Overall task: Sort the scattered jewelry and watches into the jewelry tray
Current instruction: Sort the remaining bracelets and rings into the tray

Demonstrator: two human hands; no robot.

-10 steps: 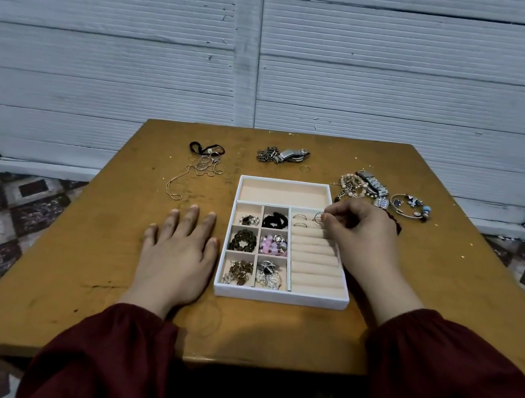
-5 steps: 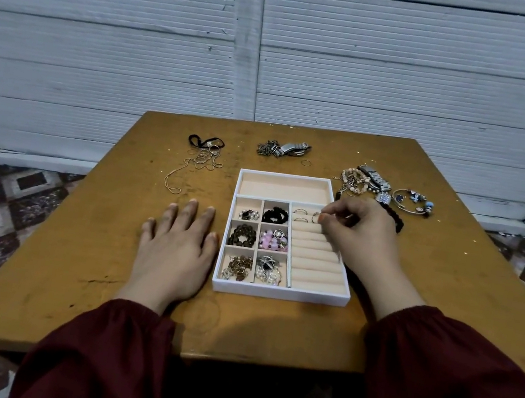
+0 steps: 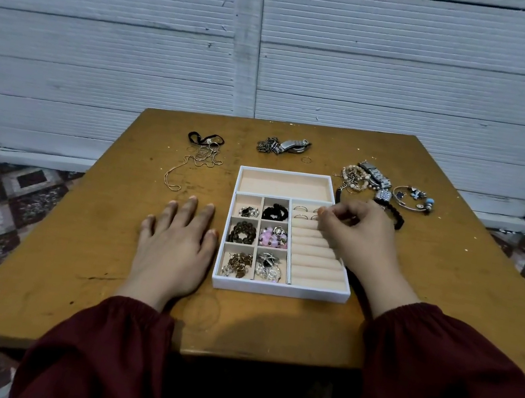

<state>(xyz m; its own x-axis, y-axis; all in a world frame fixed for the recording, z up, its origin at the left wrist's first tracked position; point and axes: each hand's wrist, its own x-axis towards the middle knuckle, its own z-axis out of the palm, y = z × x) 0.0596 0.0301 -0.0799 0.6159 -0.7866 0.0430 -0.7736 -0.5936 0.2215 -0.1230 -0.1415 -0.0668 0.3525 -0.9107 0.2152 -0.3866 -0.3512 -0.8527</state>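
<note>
White ribbed boards close the back; a worn yellow surface (image 3: pixel 81 255) carries everything. At its middle sits the tray (image 3: pixel 280 291), white-walled and lined in peach, squarely before the person so both hands reach it.

The left hand (image 3: pixel 173 246) lies flat on the surface just beside the tray's left wall, its grip released and fingers straight, probably to steady the body and keep the tray from sliding. The right hand (image 3: pixel 358 239) hovers over the far end of the ring rolls, fingers curled and tips pinched together. A few rings (image 3: pixel 301 208) already stand in the two farthest slots, so a ring is likely being seated, but whether one sits in that grip I cannot tell.

Six small cells on the left each hold tangled pieces: dark beads, pink beads, silver charms. The long far cell shows only lining.

Outside the tray wait chains (image 3: pixel 198 160) at the far left, a watch (image 3: pixel 292 145) and a loose ring (image 3: pixel 306 160) beyond the tray, and a second watch (image 3: pixel 374 176) with a bangle (image 3: pixel 412 199) at the right.
</note>
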